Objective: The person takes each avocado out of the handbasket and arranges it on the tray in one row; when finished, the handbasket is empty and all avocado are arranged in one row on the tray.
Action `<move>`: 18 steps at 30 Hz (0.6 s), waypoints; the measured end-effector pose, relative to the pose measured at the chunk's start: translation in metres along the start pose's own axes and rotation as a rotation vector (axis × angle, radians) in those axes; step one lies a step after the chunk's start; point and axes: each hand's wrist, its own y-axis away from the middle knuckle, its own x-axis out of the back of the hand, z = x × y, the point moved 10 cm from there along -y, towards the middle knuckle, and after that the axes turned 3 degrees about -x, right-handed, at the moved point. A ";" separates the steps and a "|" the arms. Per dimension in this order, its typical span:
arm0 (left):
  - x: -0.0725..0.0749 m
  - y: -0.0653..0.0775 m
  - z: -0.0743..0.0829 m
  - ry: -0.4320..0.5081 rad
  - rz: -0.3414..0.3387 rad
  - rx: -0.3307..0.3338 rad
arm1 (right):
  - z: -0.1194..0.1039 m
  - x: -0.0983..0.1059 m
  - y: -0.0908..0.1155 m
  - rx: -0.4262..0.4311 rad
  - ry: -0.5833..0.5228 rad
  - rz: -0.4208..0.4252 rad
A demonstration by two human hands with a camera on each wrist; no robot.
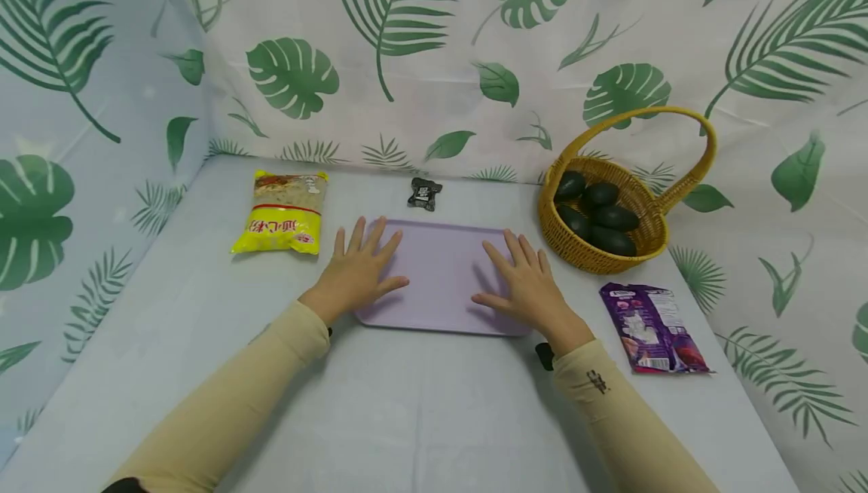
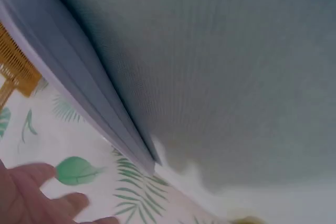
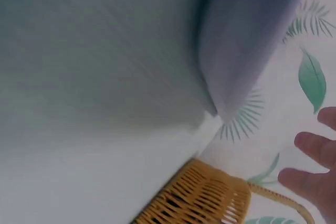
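Observation:
A pale purple rectangular tray (image 1: 437, 274) lies flat on the white table. My left hand (image 1: 356, 270) hovers over its left edge, fingers spread, palm down, holding nothing. Over the right part of the tray is my right hand (image 1: 525, 282), likewise spread with nothing in it. Each wrist view catches the tray's side wall close up, with fingertips (image 2: 68, 203) of the left and fingertips (image 3: 310, 150) of the right at the lower corners.
Back left lies a yellow bag of pasta (image 1: 281, 214). A small black packet (image 1: 424, 194) sits behind the tray. To the right stands a wicker basket (image 1: 576, 252) with a tall handle, holding several dark green avocados (image 1: 613, 218). Nearer me lies a purple snack packet (image 1: 651, 331).

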 end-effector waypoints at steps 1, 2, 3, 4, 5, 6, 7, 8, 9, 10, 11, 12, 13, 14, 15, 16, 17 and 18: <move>0.000 0.000 -0.004 0.035 -0.002 0.018 | 0.001 0.004 0.000 0.000 -0.013 0.008; 0.001 0.002 -0.009 0.076 -0.004 0.044 | 0.002 0.009 0.000 0.003 -0.025 0.019; 0.002 0.003 -0.016 0.123 -0.006 0.075 | 0.004 0.015 0.000 0.004 -0.045 0.030; 0.002 0.005 -0.023 0.163 -0.008 0.109 | 0.007 0.023 0.000 0.006 -0.064 0.044; 0.002 0.007 -0.031 0.208 -0.015 0.148 | 0.010 0.031 0.000 0.008 -0.081 0.063; 0.001 0.009 -0.038 0.263 -0.026 0.185 | 0.014 0.039 0.000 0.010 -0.102 0.080; -0.001 0.011 -0.045 0.314 -0.043 0.220 | 0.019 0.047 0.000 0.006 -0.119 0.095; -0.003 0.013 -0.049 0.361 -0.064 0.248 | 0.026 0.054 0.000 -0.002 -0.133 0.104; -0.005 0.015 -0.053 0.401 -0.084 0.267 | 0.033 0.061 0.000 -0.013 -0.148 0.111; -0.008 0.016 -0.055 0.437 -0.104 0.275 | 0.042 0.068 0.001 -0.026 -0.157 0.118; -0.012 0.016 -0.056 0.482 -0.126 0.283 | 0.052 0.073 0.001 -0.043 -0.165 0.119; -0.014 0.015 -0.055 0.529 -0.144 0.281 | 0.063 0.078 0.001 -0.060 -0.176 0.116; -0.017 0.014 -0.053 0.564 -0.156 0.275 | 0.074 0.083 0.000 -0.078 -0.179 0.113; -0.018 0.013 -0.050 0.600 -0.166 0.263 | 0.086 0.086 0.000 -0.100 -0.182 0.105; -0.020 0.012 -0.048 0.630 -0.172 0.259 | 0.097 0.090 0.000 -0.119 -0.179 0.097; -0.021 0.010 -0.046 0.660 -0.180 0.258 | 0.108 0.092 0.000 -0.140 -0.176 0.079; -0.022 0.009 -0.044 0.684 -0.189 0.263 | 0.119 0.092 0.000 -0.158 -0.171 0.056; -0.023 0.008 -0.042 0.690 -0.192 0.263 | 0.129 0.092 0.000 -0.175 -0.165 0.030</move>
